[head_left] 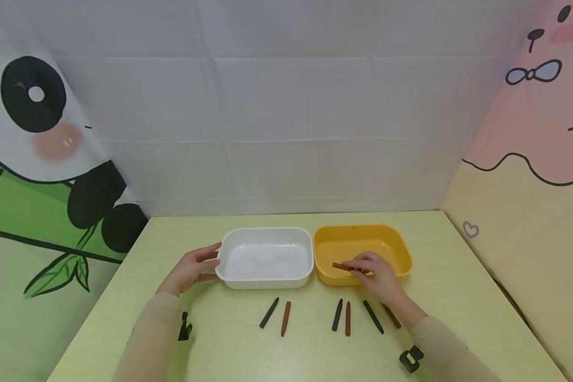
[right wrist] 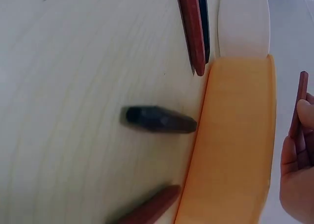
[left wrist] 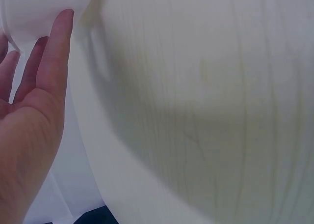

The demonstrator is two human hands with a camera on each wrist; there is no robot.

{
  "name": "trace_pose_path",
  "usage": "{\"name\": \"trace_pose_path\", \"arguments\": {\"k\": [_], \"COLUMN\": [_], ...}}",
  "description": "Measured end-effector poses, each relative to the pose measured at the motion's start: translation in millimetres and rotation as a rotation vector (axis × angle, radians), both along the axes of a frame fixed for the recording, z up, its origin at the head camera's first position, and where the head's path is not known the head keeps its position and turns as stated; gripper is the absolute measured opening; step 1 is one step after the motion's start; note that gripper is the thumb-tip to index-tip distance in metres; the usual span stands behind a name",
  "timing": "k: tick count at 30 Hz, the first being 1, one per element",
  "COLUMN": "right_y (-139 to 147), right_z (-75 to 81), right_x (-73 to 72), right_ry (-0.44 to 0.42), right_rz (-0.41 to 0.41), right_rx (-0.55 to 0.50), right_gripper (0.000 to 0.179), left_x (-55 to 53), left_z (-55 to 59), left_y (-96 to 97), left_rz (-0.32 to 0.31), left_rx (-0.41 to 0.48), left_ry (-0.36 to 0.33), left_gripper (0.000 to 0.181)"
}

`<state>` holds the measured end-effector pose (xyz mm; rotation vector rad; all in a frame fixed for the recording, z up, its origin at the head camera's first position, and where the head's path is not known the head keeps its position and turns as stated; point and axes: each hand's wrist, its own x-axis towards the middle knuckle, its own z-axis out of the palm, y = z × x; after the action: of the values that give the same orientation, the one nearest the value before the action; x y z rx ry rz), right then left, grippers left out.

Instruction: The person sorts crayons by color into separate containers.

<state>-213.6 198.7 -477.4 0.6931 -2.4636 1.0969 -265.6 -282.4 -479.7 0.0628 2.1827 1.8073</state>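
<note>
With my right hand (head_left: pixel 379 273) I am pinching a reddish-brown crayon (head_left: pixel 341 266) between thumb and fingers, right of the frame's centre in the head view; it is showing over the front part of the yellow tray (head_left: pixel 344 244). My left hand (head_left: pixel 191 268) is pinching nothing: its fingers are reaching out, loosely spread, and touching the left side of the white tray (head_left: pixel 267 257) near the centre of the frame. The two trays are sitting side by side.

Across the lower middle, on the pale table (head_left: pixel 234 350), loose crayons are lying in front of the trays: a dark crayon (head_left: pixel 269 313) beside a reddish one (head_left: pixel 286 319), then another dark one (head_left: pixel 337 315) close to a red one (head_left: pixel 348 319), and farther right a third dark one (head_left: pixel 373 317). My right wrist is partly covering a last brown one (head_left: pixel 391 317), and my hand is hiding some of the yellow tray's front right rim. In the right wrist view, the yellow wall is standing between these crayons and my grip at the right edge. Behind everything, a white cloth (head_left: pixel 286 116) is filling the upper frame.
</note>
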Motion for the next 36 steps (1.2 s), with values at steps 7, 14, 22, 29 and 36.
{"name": "trace_pose_path", "arguments": {"k": [7, 14, 22, 29, 36], "right_y": [-27, -52, -82, -107, -125], "right_z": [-2.8, 4.9, 17.7, 28.9, 31.5], "right_x": [-15.5, -24.0, -34.1, -42.3, -60.5], "right_ry": [0.019, 0.009, -0.094, -0.115, -0.094], "right_rz": [0.045, 0.094, 0.113, 0.164, 0.157], "right_rx": [-0.009, 0.018, 0.012, -0.001, 0.064], "right_gripper": [0.025, 0.021, 0.023, 0.021, 0.020], "left_x": [-1.5, -1.5, -1.0, 0.2, -0.5], "left_z": [-2.0, -1.3, -0.7, 0.5, -0.6], "left_y": [1.2, 3.4, 3.0, 2.2, 0.2], "left_rz": [0.002, 0.004, 0.005, 0.007, -0.004], "left_rx": [-0.005, -0.003, 0.006, 0.013, 0.024], "left_ry": [0.005, -0.006, -0.024, -0.023, -0.019], "left_gripper": [0.060, 0.061, 0.061, 0.061, 0.061]}}
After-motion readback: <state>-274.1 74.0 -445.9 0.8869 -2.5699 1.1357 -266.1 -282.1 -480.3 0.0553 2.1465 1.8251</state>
